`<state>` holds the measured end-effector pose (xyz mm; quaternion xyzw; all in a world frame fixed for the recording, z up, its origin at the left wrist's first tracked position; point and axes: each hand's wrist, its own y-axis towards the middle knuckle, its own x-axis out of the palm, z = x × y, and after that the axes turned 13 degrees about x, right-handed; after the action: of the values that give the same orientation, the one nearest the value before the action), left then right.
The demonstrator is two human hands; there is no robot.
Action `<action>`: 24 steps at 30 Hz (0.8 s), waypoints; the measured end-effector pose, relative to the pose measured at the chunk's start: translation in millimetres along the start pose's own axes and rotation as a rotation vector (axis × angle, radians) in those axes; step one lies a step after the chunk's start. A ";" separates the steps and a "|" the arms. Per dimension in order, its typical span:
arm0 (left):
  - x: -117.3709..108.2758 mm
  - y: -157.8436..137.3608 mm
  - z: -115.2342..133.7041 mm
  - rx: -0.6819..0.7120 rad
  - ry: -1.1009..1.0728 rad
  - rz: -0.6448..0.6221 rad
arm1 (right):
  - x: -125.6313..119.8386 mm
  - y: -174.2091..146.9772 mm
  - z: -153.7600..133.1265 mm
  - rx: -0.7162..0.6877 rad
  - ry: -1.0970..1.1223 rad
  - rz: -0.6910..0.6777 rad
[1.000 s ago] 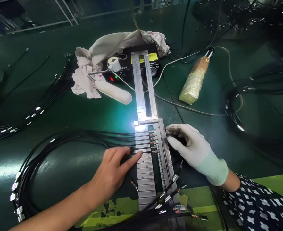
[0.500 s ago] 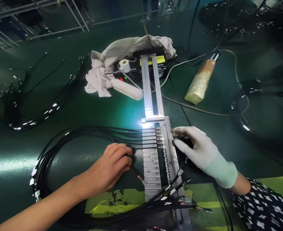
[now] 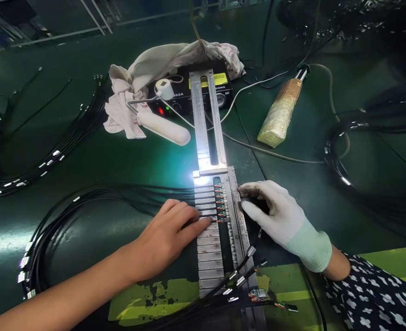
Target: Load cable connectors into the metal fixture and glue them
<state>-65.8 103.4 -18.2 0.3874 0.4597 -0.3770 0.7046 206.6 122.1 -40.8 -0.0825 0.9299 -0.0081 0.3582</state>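
Observation:
My bare left hand (image 3: 173, 234) is closed on a thin black cable (image 3: 214, 221), pressing it into a slot of the slotted metal fixture (image 3: 210, 259). Above it, several black cables (image 3: 175, 188) lie side by side in neighbouring slots. Their stripped ends, with coloured wires and small metal connectors (image 3: 220, 202), point right, toward the fixture's side rail (image 3: 237, 216). My right hand (image 3: 278, 211), in a white glove with dark-stained fingertips, rests against that rail. Its thumb and forefinger are apart, and I see nothing held between them.
Behind the fixture stands a black control box (image 3: 185, 99) with a cloth (image 3: 168, 59) over it. A white rounded handle (image 3: 164, 128) lies in front. Right of it is a plastic-wrapped tool (image 3: 280, 112). More cable bundles (image 3: 75, 128) lie left; loose cable ends (image 3: 240, 278) cross the fixture's near part.
My left hand has moved right onto the fixture, bringing another cable into a slot below the others. My right hand stays by the rail. The whole view has shifted slightly.

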 end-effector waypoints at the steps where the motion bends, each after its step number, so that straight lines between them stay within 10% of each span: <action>1: -0.9 0.3 -0.2 -0.005 -0.016 0.002 | 0.0 0.2 -0.1 0.001 0.000 -0.001; 24: 7.4 0.8 2.7 -0.020 -0.137 0.104 | -0.5 2.1 -0.4 -0.004 -0.003 0.006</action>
<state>-62.0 99.9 -24.2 0.3771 0.3933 -0.3610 0.7568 206.4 124.2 -40.3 -0.0804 0.9296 -0.0049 0.3597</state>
